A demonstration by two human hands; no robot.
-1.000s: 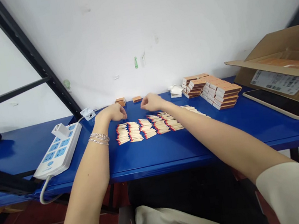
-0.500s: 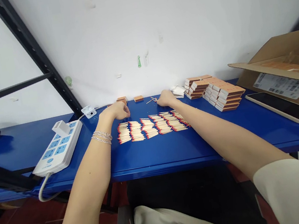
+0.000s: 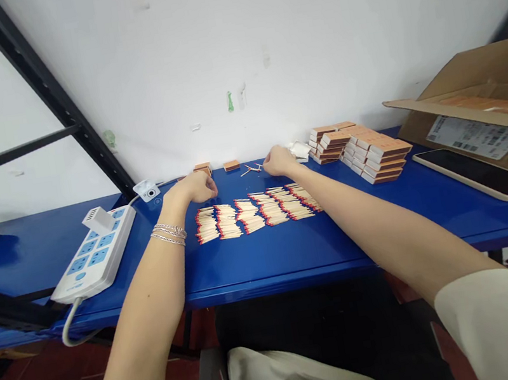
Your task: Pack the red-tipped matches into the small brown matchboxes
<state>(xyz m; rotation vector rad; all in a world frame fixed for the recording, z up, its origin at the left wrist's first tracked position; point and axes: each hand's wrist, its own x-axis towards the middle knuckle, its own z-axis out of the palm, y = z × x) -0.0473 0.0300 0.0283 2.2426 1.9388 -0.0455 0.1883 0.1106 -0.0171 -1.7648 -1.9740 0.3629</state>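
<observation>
Place: small packing workshop (makeshift, by the look of it)
Bench: blue table [image 3: 293, 254] against a bare white wall [image 3: 306, 34]
Stock: stacked matchboxes [image 3: 376, 154], sorted matches [image 3: 252, 212], open carton [image 3: 485, 95]
Frame: black metal racking [image 3: 51, 100]

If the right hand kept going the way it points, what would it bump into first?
Most likely the few loose matches lying just past the right hand on the blue table. Behind them sits a small matchbox, but depth is hard to judge here.

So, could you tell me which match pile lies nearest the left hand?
The leftmost pile in the row, beside the left hand; the rest lie rightward.
</observation>
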